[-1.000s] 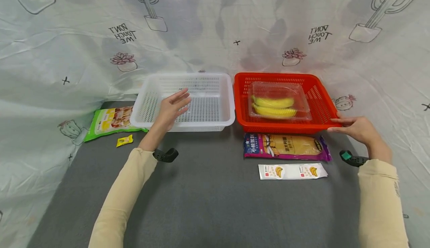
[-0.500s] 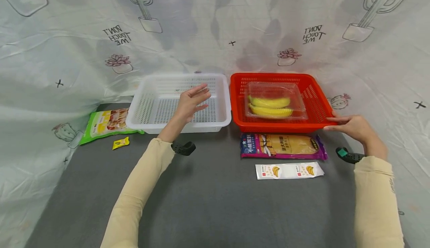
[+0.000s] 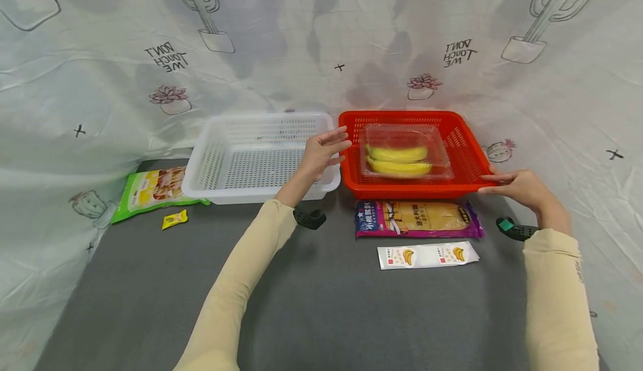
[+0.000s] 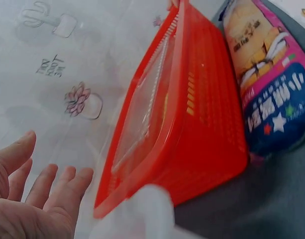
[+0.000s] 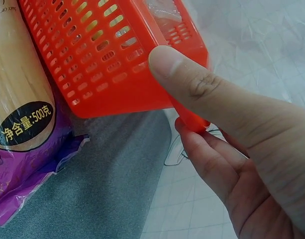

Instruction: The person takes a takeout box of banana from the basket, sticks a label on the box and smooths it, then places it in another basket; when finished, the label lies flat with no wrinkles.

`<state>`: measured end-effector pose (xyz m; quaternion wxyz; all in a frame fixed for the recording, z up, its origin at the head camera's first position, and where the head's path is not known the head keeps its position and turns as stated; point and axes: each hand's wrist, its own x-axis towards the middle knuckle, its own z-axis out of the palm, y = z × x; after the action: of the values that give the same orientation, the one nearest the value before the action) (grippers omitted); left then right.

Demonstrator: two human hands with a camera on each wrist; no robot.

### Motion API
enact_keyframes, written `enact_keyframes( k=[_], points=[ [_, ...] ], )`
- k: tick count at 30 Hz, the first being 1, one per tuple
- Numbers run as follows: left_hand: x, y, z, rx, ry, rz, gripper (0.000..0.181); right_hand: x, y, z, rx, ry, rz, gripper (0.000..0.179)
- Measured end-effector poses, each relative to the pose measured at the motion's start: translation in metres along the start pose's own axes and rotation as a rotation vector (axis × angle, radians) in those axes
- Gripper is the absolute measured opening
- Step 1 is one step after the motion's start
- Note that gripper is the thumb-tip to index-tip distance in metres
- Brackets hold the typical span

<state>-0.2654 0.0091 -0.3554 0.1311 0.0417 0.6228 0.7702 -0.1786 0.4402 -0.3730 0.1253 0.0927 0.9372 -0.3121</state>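
Observation:
My right hand (image 3: 524,189) pinches the front right corner of the red basket (image 3: 477,159); in the right wrist view the thumb lies on the rim and the fingers sit under it. Inside the basket is a clear plastic box (image 3: 439,136) with yellow bananas (image 3: 399,168). My left hand (image 3: 321,153) hovers over the right side of the white basket (image 3: 216,195), fingers extended toward the red basket's left edge and holding nothing. The left wrist view shows that hand (image 4: 43,194) apart from the red rim.
In front of the red basket lies a purple pasta packet (image 3: 419,219), then a white strip with banana pictures (image 3: 427,255). A green food bag (image 3: 153,189) and a small yellow packet (image 3: 174,219) lie at left on the grey table (image 3: 311,304). A printed sheet (image 3: 281,36) hangs behind.
My left hand has moved right across the white basket toward the red one. The right hand keeps its grip on the red basket's corner. The whole view has shifted slightly.

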Motion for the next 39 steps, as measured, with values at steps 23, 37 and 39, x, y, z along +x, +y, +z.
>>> enact_keyframes(
  k=[23, 37, 39],
  points=[
    [0.028, -0.052, 0.055, 0.16, 0.101, 0.079, 0.054, 0.002, 0.001, 0.003, 0.014, 0.004, 0.001, 0.075],
    [0.034, -0.061, 0.079, 0.43, 0.149, 0.015, 0.073, 0.006, 0.004, 0.0, 0.018, 0.023, -0.01, 0.075],
    [0.035, -0.062, 0.08, 0.436, 0.141, -0.015, 0.074, 0.006, 0.004, 0.0, 0.023, 0.026, -0.006, 0.074]
  ],
)
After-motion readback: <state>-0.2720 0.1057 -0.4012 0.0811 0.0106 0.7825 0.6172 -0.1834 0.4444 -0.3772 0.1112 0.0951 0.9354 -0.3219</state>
